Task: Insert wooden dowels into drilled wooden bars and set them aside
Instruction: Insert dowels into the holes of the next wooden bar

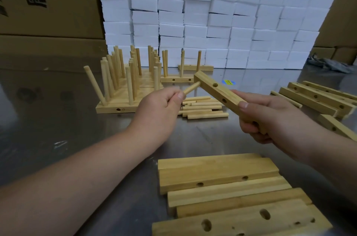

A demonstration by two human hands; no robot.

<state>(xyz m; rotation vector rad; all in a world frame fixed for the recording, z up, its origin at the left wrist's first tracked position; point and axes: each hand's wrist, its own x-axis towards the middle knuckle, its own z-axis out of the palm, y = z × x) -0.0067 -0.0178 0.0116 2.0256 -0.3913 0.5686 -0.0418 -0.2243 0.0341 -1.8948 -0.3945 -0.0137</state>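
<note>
Grip, left hand (164, 104): fingers curled, pinching the dowel (191, 88) by its near end, left of the held bar (218, 90).
Grip, right hand (270, 118): wrapped round the near end of the held bar, which is clear of the table (58, 119).
Bar axis: runs from my right hand away and leftward.
Dowel axis: crosswise to the held bar, tip meeting its left face near the far end.
Seating: I cannot tell whether the tip sits inside a hole.
Next move, my judgement: left hand pushes along the dowel axis; right hand braces.
Loose dowels (202, 107): on the table beneath the held bar.
</note>
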